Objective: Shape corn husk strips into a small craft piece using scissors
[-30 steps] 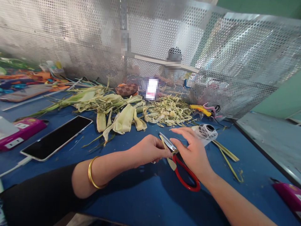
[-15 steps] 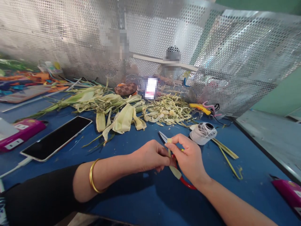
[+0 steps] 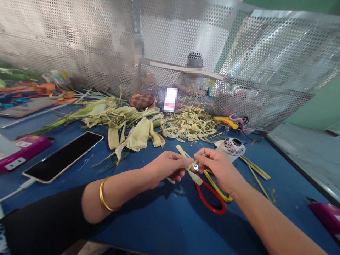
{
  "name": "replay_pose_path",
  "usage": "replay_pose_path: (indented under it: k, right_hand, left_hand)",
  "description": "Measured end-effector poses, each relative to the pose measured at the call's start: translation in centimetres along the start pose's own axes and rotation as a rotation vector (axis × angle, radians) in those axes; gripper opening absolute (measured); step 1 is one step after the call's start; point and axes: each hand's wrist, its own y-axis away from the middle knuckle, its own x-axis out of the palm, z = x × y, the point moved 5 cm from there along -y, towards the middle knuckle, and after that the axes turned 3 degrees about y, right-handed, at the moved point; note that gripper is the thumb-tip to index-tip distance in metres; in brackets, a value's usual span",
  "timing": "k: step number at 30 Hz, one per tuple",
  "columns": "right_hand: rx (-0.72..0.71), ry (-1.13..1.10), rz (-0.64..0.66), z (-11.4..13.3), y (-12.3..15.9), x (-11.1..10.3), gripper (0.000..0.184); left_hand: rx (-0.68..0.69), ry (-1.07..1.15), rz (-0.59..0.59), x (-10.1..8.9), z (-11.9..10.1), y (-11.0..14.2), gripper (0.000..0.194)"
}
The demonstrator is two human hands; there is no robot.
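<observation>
Pinched in my left hand [image 3: 171, 165] is a pale corn husk strip [image 3: 195, 177], which sticks out above and below the fingers. The fingertips of my right hand [image 3: 219, 164] close on a thin end of husk right beside the left fingers. Under both hands a pair of scissors [image 3: 211, 199] lies on the blue table, with one red handle and one yellow one; the hands cover much of its blades. Just behind my right hand stands a spool of white thread [image 3: 233, 147], partly hidden by that hand.
Whole corn husks [image 3: 139, 134] and a heap of shredded husk [image 3: 192, 125] lie at the back. A dark phone [image 3: 63, 156] and a purple power strip [image 3: 23, 150] are at left, stalks [image 3: 256, 170] at right. A perforated metal screen [image 3: 170, 42] borders the table; people sit behind it.
My right hand, open over the scissors at first, came in and pinched the husk. The strip has turned between my hands, and the scissors' handles show more than half a second ago.
</observation>
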Motion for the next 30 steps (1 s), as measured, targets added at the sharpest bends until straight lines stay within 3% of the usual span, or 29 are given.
replay_pose_path:
  k: [10, 12, 15, 16, 18, 21, 24, 30]
  right_hand:
    - [-0.25, 0.41, -0.256, 1.4, 0.6, -0.3, 0.024]
    - [-0.422, 0.582, -0.353, 2.2, 1.0, -0.7, 0.02]
    - [-0.857, 0.921, -0.534, 4.1, 2.8, -0.4, 0.013]
    - [-1.004, 1.024, -0.521, 4.5, 3.4, 0.2, 0.015]
    - [-1.227, 1.213, -0.345, 4.5, 4.3, 2.0, 0.021]
    - [-1.343, 1.457, -0.085, 3.6, 4.8, 4.4, 0.026]
    - [-1.332, 1.536, -0.066, 3.0, 4.9, 5.2, 0.026]
    - [-1.388, 1.344, -0.141, 3.0, 5.4, 4.9, 0.025]
  left_hand:
    - [-0.006, -0.058, 0.0, 0.0, 0.2, -0.2, 0.038]
    - [-0.003, -0.009, -0.024, -0.1, 0.1, -0.1, 0.038]
    - [0.011, 0.114, -0.052, -0.5, -0.2, -0.1, 0.041]
    - [0.014, 0.156, -0.05, -0.6, -0.2, -0.2, 0.041]
    - [0.019, 0.216, -0.054, -0.8, -0.2, -0.3, 0.038]
    - [0.027, 0.243, -0.092, -1.1, -0.1, -0.5, 0.026]
    - [0.042, 0.266, -0.128, -1.1, 0.0, -0.5, 0.026]
    - [0.037, 0.322, -0.188, -0.9, -0.1, -0.2, 0.031]
